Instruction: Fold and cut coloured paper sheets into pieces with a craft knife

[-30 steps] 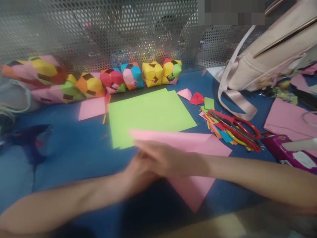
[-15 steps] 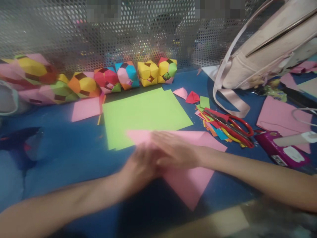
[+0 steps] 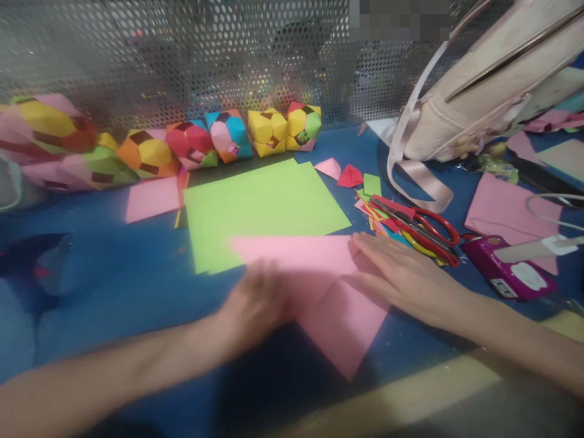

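Observation:
A large sheet of pink paper [image 3: 314,261] lies folded on the blue tabletop, its top edge straight and one corner pointing toward me. It overlaps the lower part of some light green paper sheets [image 3: 264,194]. My left hand [image 3: 262,295], a little blurred, rests on the left part of the pink paper with its fingers laid on it. Flat on the right part is my right hand [image 3: 392,274], fingers outstretched along the folded edge. Part of the paper's right side is hidden under that hand.
Behind stand several coloured paper balls [image 3: 187,146] along a perforated metal panel [image 3: 228,55]. To the right lie red-handled scissors [image 3: 420,225] on paper scraps, a purple device [image 3: 508,267], pink sheets [image 3: 497,207] and a pale bag [image 3: 456,115]. A dark glue gun [image 3: 34,261] lies left.
My right hand has slid right along the folded edge, away from my left hand, uncovering the paper's middle. My left hand has stayed nearly in place. The view has shifted slightly.

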The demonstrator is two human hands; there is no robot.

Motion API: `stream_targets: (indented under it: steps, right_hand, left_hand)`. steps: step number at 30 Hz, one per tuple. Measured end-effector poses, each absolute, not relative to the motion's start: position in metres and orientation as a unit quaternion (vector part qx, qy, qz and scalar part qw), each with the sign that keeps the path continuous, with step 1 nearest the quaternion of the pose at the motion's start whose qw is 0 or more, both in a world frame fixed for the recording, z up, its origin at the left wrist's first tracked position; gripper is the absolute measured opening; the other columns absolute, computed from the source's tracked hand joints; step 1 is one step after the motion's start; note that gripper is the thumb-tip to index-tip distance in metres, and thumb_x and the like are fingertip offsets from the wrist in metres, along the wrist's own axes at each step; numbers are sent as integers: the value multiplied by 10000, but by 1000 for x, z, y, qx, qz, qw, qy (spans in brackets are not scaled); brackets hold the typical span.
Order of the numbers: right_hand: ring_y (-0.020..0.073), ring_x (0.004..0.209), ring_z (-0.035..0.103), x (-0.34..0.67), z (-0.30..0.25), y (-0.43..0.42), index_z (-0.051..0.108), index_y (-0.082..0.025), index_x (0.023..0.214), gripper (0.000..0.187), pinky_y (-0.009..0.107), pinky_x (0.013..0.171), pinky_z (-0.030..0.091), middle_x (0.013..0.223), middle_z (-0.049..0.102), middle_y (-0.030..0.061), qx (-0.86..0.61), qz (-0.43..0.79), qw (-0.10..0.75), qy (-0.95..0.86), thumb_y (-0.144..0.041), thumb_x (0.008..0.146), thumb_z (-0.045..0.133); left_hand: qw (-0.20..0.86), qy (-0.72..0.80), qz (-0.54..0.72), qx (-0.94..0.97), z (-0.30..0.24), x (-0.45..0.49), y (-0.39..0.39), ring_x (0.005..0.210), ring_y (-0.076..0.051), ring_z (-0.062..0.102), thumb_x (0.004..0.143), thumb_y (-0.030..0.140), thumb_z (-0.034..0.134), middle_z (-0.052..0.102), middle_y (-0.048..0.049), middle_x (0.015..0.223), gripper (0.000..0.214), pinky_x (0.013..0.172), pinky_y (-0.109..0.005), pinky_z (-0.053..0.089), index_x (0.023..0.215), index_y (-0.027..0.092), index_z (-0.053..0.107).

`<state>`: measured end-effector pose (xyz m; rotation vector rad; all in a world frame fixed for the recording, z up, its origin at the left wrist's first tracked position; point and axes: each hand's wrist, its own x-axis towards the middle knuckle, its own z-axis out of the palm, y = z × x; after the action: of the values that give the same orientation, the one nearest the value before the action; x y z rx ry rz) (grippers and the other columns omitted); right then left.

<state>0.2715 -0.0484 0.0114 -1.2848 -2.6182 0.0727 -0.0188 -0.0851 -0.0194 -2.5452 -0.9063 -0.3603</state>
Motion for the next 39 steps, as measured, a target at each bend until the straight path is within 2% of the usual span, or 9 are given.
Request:
stream_targets:
  steps: [4,8,12,17,20,23,29,32,39]
  right_hand:
    - [299,1284,513,221,8,-29,520,-46,1300,453,507,1050,443,1333,578,209,-292,45,185,-937,-347,999,365]
    - [252,1279,512,162,2,6,515,-27,1284,473,422,1065,426,1340,572,199,-156,165,118,-967,-382,993,399]
    - [244,1327,459,112,8,35,504,-79,1304,490,445,1107,351,1401,529,165,-120,176,40,-976,-441,1003,369]
    - [260,1375,397,81,11,43,516,-95,1298,592,449,1143,282,1448,484,154,-118,157,15,-980,-565,971,367]
    - [260,1397,364,95,9,41,443,-69,1377,640,455,1163,243,1472,451,162,-124,153,13,-980,-557,966,392]
    - [258,1404,352,134,5,38,375,-61,1434,631,479,1171,216,1489,424,165,-139,143,15,-980,-512,994,344]
    - [308,1402,350,240,-10,13,404,-31,1423,729,546,1146,244,1451,440,235,-219,54,38,-973,-590,958,356]
    - [300,1389,377,283,-15,-5,375,-49,1445,711,545,1124,296,1447,456,217,-275,12,61,-960,-568,959,382]
    - [344,1253,537,306,-5,-29,530,-4,1300,608,577,1087,347,1240,633,243,-330,-103,111,-932,-500,980,383]
  left_hand:
    - [227,-327,-147,-906,-21,-17,-84,1042,-348,628,897,406,592,660,-239,1092,449,869,-473,519,1128,22,571]
    - [226,-329,-165,-902,-19,-14,-84,1019,-343,647,930,397,533,679,-223,1060,446,879,-457,516,1142,6,567]
    - [211,-348,-121,-905,-14,-13,-86,920,-338,672,945,372,493,686,-237,1021,427,842,-485,515,1118,-6,591]
    - [211,-346,-108,-908,-9,-11,-86,873,-339,676,931,395,521,688,-240,989,417,762,-463,535,1026,4,630]
    - [224,-346,-111,-904,-10,-12,-85,851,-320,681,942,411,498,698,-220,970,425,751,-444,545,1021,16,633]
    - [231,-333,-125,-906,-12,-14,-85,954,-342,669,941,421,504,687,-236,1019,453,823,-457,537,1060,-2,614]
    - [185,-330,-120,-918,-17,-19,-85,1072,-362,625,895,371,598,659,-237,1118,384,878,-497,523,1103,48,599]
    - [187,-324,-122,-919,-17,-20,-84,1066,-357,627,902,338,591,663,-223,1106,348,874,-503,531,1112,61,599]
    - [212,-281,-126,-927,-15,-22,-80,1014,-315,650,877,290,642,681,-171,1072,330,903,-506,536,1131,87,585]
